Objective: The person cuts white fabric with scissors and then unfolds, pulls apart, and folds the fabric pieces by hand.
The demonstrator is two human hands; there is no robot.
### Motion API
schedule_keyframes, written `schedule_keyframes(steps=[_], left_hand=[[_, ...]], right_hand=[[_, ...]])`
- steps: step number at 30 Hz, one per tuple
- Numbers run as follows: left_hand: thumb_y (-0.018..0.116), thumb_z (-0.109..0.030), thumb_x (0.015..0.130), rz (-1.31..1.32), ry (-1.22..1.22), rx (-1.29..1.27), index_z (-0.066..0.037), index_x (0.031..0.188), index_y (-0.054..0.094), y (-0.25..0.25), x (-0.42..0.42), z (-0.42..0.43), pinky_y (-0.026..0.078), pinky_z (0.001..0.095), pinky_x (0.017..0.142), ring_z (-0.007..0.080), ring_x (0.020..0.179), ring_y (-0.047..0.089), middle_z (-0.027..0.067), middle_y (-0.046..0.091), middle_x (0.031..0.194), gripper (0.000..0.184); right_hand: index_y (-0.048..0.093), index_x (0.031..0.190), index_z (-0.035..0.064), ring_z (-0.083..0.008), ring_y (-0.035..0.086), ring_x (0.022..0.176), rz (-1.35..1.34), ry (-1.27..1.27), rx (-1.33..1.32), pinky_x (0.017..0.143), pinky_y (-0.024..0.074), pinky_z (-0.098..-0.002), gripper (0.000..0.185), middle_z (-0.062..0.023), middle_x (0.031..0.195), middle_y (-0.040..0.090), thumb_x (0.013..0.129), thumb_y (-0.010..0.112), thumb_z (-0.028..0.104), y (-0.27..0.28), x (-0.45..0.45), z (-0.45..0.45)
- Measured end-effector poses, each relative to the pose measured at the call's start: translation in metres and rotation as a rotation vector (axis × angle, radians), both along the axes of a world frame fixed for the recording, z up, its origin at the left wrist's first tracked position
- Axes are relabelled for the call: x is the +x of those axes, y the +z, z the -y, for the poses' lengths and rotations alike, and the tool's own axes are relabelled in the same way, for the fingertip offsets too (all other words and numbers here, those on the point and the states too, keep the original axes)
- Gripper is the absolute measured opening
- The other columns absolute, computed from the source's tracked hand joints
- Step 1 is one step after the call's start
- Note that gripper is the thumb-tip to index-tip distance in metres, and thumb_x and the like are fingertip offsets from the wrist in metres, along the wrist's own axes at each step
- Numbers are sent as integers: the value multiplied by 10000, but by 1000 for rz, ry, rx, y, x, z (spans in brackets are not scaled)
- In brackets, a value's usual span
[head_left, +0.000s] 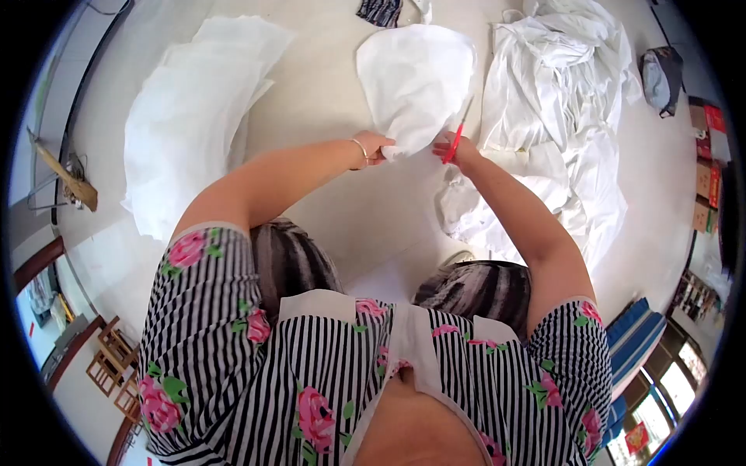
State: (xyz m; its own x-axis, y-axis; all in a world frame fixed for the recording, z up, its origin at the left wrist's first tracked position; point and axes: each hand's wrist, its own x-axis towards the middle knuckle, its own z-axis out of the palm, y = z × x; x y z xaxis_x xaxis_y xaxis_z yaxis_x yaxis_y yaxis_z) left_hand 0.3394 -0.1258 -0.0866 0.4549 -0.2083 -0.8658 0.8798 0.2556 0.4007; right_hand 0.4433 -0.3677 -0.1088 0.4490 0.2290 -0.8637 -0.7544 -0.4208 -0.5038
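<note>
Far left, a layered spread of thin, white, sheet-like fabric (186, 116) lies in a long curve on the pale, smooth surface (318, 85), well apart from the fingers. Now in to the left hand (374, 147), a thin bangle (360, 149) at its wrist: thumb and fingers are pinched together on the near, narrow end of a white, teardrop-shaped piece of thin cloth (416, 78). And here's the relation that counts: the cloth stretches out beyond the grip, away from the body, its long axis running almost straight ahead and a touch to the right, broad rounded end farthest off. The narrow tip sits between the hands, closer to the left one.

Across to the right hand (464, 154), fingers closed around a slim pair of scissors with red handles (455, 145), points aimed forward and slightly right, just beside the cloth's right edge. Are the blades touching that edge? Can't tell, nor whether they're parted. So it's left on the tip, right along the side, the nearer hand to that right-hand edge. Farther right, a big rumpled heap of white fabric (559, 93) lies beyond and beside the right forearm.
</note>
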Motion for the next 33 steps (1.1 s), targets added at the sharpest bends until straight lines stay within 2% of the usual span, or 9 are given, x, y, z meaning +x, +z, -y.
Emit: schedule_keyframes(steps=[3,9,13,15,22,24,29,31,33], left_hand=[[492,-216,910,65,401,-475,-31,1086,502,24,7,-26,466,333,771,154,788,565,52,595,936,256],[469,-203,925,162,316,-734,-57,1033,505,43,13,-41,472,337,754,145,701,491,45,526,833,184],[461,-218,923,184,443,-146,-46,1025,502,48,20,-49,490,328,753,155,800,539,60,547,900,204],[468,-217,916,186,497,149,-36,1026,502,48,27,-67,501,324,753,162,855,557,65,555,921,215],[478,-211,902,327,669,-79,-21,1009,515,96,41,-69,532,344,735,175,759,585,64,572,870,221],[473,-187,894,312,651,-109,-27,980,527,101,44,-78,541,325,698,166,618,573,50,572,774,190],[442,-161,900,255,711,-404,-42,941,537,116,45,-76,540,321,714,137,628,578,19,573,700,158],[430,-156,905,242,670,-477,-46,950,540,122,43,-64,538,323,731,131,644,585,11,582,710,163],[439,-161,901,232,563,-547,-52,948,547,126,38,-52,537,320,729,122,649,584,-2,577,692,160]], right_hand=[[464,1197,68,-271,588,970,-149,-218,242,708,473,-356,442,-142,1133,568,915,426,406,13,-8,-36],[552,1076,77,-176,599,935,-86,-447,738,819,485,-322,305,-85,969,618,885,494,308,101,1,-110],[583,918,34,-118,511,597,199,-510,550,552,421,-282,180,-10,716,540,794,607,162,52,53,-93],[580,822,18,-113,407,507,428,-444,288,483,333,-270,156,3,621,467,732,652,122,94,57,-81],[551,845,-8,-133,466,568,368,-331,280,510,378,-276,261,-28,660,505,723,684,180,126,68,-57],[541,855,-10,-132,487,598,604,-343,335,527,390,-265,300,-50,694,528,735,688,223,158,66,-70],[422,1029,-26,-198,541,769,1178,-172,210,715,455,-318,662,-122,923,537,604,830,277,152,27,-89],[383,1010,-17,-173,502,796,1465,14,-96,770,434,-304,686,-85,865,495,584,854,242,150,14,-101],[377,970,1,-175,471,817,1423,-113,-65,767,415,-282,549,-78,879,469,631,782,150,145,20,-112]])
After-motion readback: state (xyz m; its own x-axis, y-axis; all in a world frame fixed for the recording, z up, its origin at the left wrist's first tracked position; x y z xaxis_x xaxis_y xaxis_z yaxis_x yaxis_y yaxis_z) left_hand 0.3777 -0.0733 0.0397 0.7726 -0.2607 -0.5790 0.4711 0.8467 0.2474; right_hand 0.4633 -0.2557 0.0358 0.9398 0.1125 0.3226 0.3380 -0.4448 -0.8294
